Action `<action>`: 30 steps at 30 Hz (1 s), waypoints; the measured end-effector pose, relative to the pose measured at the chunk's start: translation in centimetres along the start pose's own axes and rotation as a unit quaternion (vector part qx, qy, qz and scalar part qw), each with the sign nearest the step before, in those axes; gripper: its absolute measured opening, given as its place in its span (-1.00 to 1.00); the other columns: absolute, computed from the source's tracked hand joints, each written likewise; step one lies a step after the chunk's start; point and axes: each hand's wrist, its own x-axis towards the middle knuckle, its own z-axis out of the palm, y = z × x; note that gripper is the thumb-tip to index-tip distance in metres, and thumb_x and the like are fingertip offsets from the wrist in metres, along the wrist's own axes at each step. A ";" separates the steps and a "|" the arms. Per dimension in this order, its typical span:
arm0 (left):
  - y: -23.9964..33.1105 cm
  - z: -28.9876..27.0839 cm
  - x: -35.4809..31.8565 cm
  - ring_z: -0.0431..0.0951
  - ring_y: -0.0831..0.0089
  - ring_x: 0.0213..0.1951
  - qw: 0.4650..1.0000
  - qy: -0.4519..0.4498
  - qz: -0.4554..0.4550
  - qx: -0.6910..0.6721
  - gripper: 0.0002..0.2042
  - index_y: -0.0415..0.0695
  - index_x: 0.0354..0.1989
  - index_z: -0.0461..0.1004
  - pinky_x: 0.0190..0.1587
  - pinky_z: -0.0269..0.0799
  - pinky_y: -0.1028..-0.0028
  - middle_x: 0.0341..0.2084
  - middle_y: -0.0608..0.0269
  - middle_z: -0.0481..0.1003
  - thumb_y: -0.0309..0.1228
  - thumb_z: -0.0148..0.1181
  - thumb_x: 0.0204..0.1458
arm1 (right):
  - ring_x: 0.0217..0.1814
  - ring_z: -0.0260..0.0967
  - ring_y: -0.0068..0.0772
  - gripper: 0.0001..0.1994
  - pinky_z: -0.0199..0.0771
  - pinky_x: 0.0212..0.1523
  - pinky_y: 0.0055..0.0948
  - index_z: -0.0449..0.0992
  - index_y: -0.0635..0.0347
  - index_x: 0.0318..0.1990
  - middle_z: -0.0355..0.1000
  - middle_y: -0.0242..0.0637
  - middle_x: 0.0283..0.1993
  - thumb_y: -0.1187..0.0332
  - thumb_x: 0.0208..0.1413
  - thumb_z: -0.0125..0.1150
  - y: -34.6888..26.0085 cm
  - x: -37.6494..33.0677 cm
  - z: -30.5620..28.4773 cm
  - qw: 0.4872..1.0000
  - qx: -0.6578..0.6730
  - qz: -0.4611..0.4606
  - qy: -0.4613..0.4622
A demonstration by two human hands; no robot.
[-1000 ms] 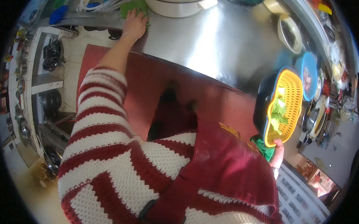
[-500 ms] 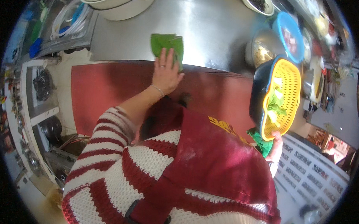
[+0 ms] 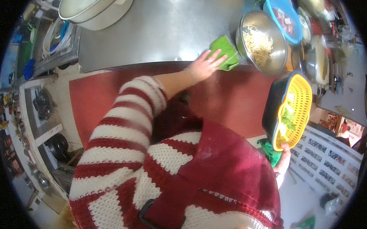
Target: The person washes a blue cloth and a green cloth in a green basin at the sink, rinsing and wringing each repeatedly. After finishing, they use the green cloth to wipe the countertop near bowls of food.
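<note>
Near the front edge of the steel counter [image 3: 156, 38], my left hand [image 3: 205, 66] presses a folded green cloth [image 3: 226, 51], its fingers stretched over it. The cloth lies beside a steel bowl [image 3: 281, 50] of pale, thin strips that look like bean sprouts [image 3: 258, 47]. Off to the right, my right hand [image 3: 283, 159] grips the lower rim of a yellow colander [image 3: 302, 106] nested in a dark basin [image 3: 272, 101]. Both are tilted steeply, and cut green and pale leafy vegetables [image 3: 288, 117] lie inside. A darker green cloth [image 3: 269, 152] shows beside my right hand; whether it is held is unclear.
A blue basin [image 3: 283, 14] with pinkish pieces stands behind the steel bowl. Large white tubs [image 3: 103, 16] are at the counter's far left, near a coiled white hose [image 3: 61, 38]. Red panels form the counter's front [image 3: 98, 97]. Shelves with dark pots [image 3: 57, 145] stand at left.
My left hand has slid the green cloth rightward along the counter, close to the steel bowl. My right hand still holds the tilted colander and basin in about the same place.
</note>
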 end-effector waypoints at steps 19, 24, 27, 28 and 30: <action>-14.7 -22.7 -20.7 0.28 -0.13 0.13 0.899 -0.395 -0.188 -0.024 -0.64 -0.15 0.01 0.44 0.16 0.31 0.16 0.13 -0.21 0.24 -0.53 0.08 -0.03 | -0.34 0.48 -0.16 -0.57 0.50 -0.36 -0.30 0.42 0.20 -0.01 0.53 -0.16 -0.18 0.23 -0.07 0.10 10.5 -0.5 0.2 0.984 0.153 0.068 0.054; -9.6 -18.2 -1.7 0.27 -0.09 0.18 0.912 -0.365 -0.122 -0.143 -0.67 -0.18 0.00 0.46 0.12 0.32 0.11 0.15 -0.18 0.25 -0.47 0.07 0.01 | -0.24 0.50 -0.17 -0.58 0.54 -0.23 -0.24 0.40 0.25 0.01 0.52 -0.17 -0.16 0.31 -0.05 0.10 5.7 0.8 -1.8 0.968 0.217 0.068 0.109; -9.6 -12.4 12.0 0.09 -0.01 0.34 0.971 -0.195 0.137 0.037 -0.67 -0.18 0.01 0.49 0.22 0.17 0.04 0.30 -0.12 0.12 -0.39 -0.01 0.09 | -0.17 0.48 -0.19 -0.59 0.53 -0.11 -0.25 0.39 0.25 0.03 0.51 -0.16 -0.11 0.32 -0.02 0.09 0.2 2.5 -3.5 0.945 0.287 0.067 0.144; -9.8 -10.3 14.5 0.00 0.01 0.37 0.940 -0.237 0.213 0.123 -0.65 -0.18 0.04 0.48 0.26 0.06 0.02 0.33 -0.09 0.05 -0.36 -0.04 0.11 | -0.16 0.48 -0.19 -0.58 0.53 -0.10 -0.26 0.38 0.25 0.05 0.50 -0.15 -0.09 0.32 -0.02 0.10 -0.2 2.7 -4.0 0.938 0.317 0.050 0.131; -11.5 -4.7 19.8 -0.20 0.06 0.44 0.831 -0.336 0.344 0.278 -0.60 -0.18 0.11 0.45 0.34 -0.16 -0.03 0.41 -0.04 -0.10 -0.30 -0.11 0.17 | -0.16 0.48 -0.17 -0.56 0.52 -0.09 -0.25 0.38 0.25 0.05 0.50 -0.16 -0.08 0.32 -0.03 0.10 0.4 4.3 -4.5 0.917 0.331 0.047 0.217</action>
